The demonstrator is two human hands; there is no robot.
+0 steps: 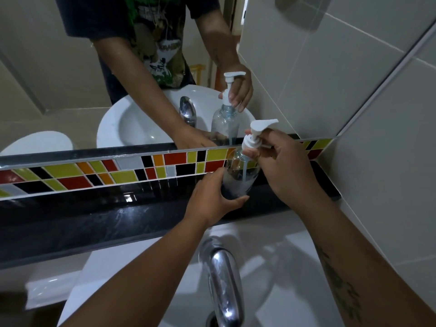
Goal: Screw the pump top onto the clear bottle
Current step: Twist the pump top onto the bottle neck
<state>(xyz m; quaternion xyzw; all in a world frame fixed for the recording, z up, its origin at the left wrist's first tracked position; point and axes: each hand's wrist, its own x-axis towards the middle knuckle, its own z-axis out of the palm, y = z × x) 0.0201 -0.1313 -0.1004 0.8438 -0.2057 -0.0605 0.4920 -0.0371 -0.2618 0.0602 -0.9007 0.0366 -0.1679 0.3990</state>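
Your left hand [213, 204] wraps the light, slippery clear plastic bottle [238, 177] low on the black bench [94, 218], while your right hand [286, 171] fingers [251, 152] pinch the white plastic pump top [254, 135] at its collar.

My left hand [213, 201] wraps the base of the clear plastic bottle [238, 172], so I cannot see where it meets the glossy black stone ledge [94, 223]. My right hand [285, 166] covers the collar of the white plastic pump top [256, 134], so the thread at the neck is hidden from me. The chrome curved tap [223, 277] runs out of the bottom edge, and the white ceramic basin [271, 267] is cut off there too. Both forearms leave the picture at the bottom.
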